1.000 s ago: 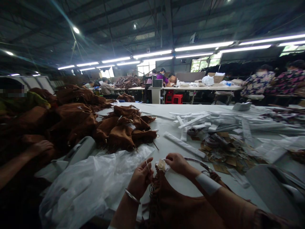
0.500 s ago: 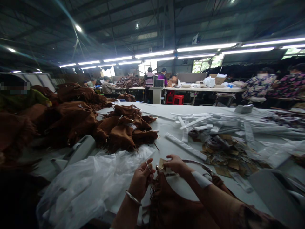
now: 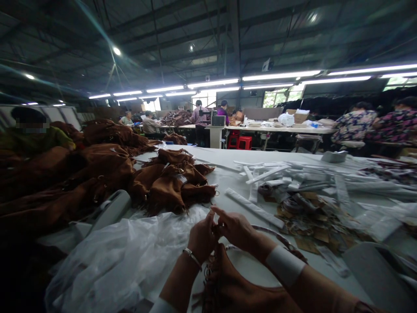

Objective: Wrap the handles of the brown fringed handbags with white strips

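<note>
A brown fringed handbag (image 3: 241, 278) lies in front of me at the table's near edge, its curved strap (image 3: 276, 234) reaching off to the right. Over the bag's upper left corner my hands meet. My left hand (image 3: 202, 237) is closed in a pinch, a thin pale tag string (image 3: 214, 216) showing faintly at its fingertips. My right hand (image 3: 236, 228) presses against it from the right, fingers bent and index finger pointing left. Whatever lies between the right fingers is hidden, and the bag's metal ring is covered too.
Clear plastic bags (image 3: 124, 261) spread to the left. Brown fringed bags (image 3: 172, 182) pile beyond them, with a co-worker (image 3: 32, 130) at far left. Right of centre lie white wrapped strips (image 3: 254, 206), a heap of card pieces and straps (image 3: 306, 213), and a grey holder (image 3: 374, 269).
My hands have come together from slightly apart, the right moving left to meet the left. The brown card near my right fingers is now hidden. The view has tilted up a little.
</note>
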The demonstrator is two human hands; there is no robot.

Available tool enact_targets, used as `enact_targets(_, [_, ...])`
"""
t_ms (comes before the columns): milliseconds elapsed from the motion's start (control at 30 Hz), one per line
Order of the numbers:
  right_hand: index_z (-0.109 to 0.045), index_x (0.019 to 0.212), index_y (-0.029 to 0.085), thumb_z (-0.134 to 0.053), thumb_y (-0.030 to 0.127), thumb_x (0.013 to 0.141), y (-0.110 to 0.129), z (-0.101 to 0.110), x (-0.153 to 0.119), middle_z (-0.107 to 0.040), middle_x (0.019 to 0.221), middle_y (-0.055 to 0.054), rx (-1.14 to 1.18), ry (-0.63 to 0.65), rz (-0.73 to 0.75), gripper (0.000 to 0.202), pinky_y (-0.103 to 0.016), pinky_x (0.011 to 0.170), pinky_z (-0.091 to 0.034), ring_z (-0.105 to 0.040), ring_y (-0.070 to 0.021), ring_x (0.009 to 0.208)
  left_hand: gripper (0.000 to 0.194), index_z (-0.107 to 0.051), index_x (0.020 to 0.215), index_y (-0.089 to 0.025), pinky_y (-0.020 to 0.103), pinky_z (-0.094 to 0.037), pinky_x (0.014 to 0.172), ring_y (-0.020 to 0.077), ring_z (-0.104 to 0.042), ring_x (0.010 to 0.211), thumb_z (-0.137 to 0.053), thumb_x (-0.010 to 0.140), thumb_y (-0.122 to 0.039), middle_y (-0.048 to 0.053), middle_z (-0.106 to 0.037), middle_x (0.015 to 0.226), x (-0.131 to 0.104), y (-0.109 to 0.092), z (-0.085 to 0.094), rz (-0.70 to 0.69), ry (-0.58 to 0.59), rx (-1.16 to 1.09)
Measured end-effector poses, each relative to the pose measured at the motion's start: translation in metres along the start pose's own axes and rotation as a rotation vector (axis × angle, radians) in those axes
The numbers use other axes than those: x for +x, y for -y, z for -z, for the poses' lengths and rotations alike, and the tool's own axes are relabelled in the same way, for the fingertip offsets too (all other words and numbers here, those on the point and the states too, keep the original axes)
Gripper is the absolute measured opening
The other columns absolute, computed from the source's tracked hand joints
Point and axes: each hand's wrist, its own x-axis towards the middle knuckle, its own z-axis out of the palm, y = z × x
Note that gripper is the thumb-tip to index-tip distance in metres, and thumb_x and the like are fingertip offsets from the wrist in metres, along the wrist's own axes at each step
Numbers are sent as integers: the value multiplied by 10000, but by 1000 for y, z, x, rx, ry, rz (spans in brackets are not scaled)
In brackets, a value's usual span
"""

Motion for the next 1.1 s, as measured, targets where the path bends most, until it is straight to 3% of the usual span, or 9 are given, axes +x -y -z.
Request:
enact_targets(133, [-657, 1232, 259, -489, 222, 929, 8, 4, -3, -671, 1019, -87, 27, -128, 134, 349, -303, 825, -476, -609, -191, 908, 501, -690, 1185, -247, 303, -421, 745, 251, -619, 773, -736, 695, -153, 66, -691, 793, -1, 3, -1, -32, 46, 42])
enact_targets(267, [-716, 978, 183, -441, 230, 963, -3, 2, -13, -630, 885, -91, 175, -415, -55, 280, -287, 760, -482, -603, -178, 823, 221, -770, 933, -208, 303, -458, 744, 231, -632, 762, -752, 713, -217, 70, -716, 800, -6, 5, 5, 33, 61, -31])
enact_targets(333, [-710, 898, 175, -481, 204, 934, -6, -2, -20, -624, 834, -75, 175, -389, -122, 233, -281, 733, -469, -598, -173, 778, 146, -767, 822, -184, 296, -467, 721, 223, -627, 749, -777, 694, -252, 64, -713, 770, -8, 3, 7, 87, 26, -113])
enact_targets(433, [-698, 821, 179, -535, 177, 889, 3, -9, -27, -619, 791, -46, 215, -282, -171, 177, -250, 674, -442, -587, -148, 714, 333, -764, 1003, -187, 296, -474, 702, 206, -611, 698, -780, 675, -238, 38, -700, 725, -9, -8, 9, 112, 29, -106])
enact_targets(600, [-705, 833, 181, -581, 191, 854, 22, -10, -30, -615, 776, -32, 188, -284, -249, 126, -245, 636, -412, -564, -136, 668, 244, -786, 873, -217, 301, -486, 740, 205, -615, 720, -712, 651, -146, 51, -711, 766, -7, -37, 25, -44, 70, 158])
enact_targets(767, [-709, 828, 185, -540, 137, 837, 4, 1, -55, -656, 810, -54, 155, -293, -303, 176, -265, 684, -438, -601, -165, 727, 352, -710, 1057, -175, 279, -513, 662, 200, -667, 700, -671, 748, -340, 22, -710, 752, 1, -46, 64, 114, -277, 215])
enact_targets(867, [-698, 817, 189, -528, 133, 832, -7, 11, -87, -666, 825, -63, 91, -298, -371, 179, -283, 716, -452, -615, -184, 754, 397, -667, 1151, -151, 297, -513, 726, 228, -686, 813, -601, 811, -345, 74, -734, 882, 0, -37, 82, 165, -457, 493])
enact_targets(1000, [-663, 735, 204, -534, 155, 848, -12, 40, -136, -654, 806, -48, -13, -191, -449, 178, -271, 700, -443, -603, -173, 733, 503, -597, 1288, -102, 404, -492, 760, 358, -647, 958, -573, 814, -268, 207, -696, 1041, -3, -22, 77, 176, -201, 1169])
enact_targets(1100, [-692, 840, 204, -544, 207, 876, -25, 66, -161, -668, 918, -73, -168, -129, -544, 153, -283, 773, -452, -623, -197, 845, 504, -581, 1307, -98, 446, -460, 878, 380, -576, 1085, -564, 832, -266, 229, -629, 1202, 5, -22, 41, -37, -111, 1343])
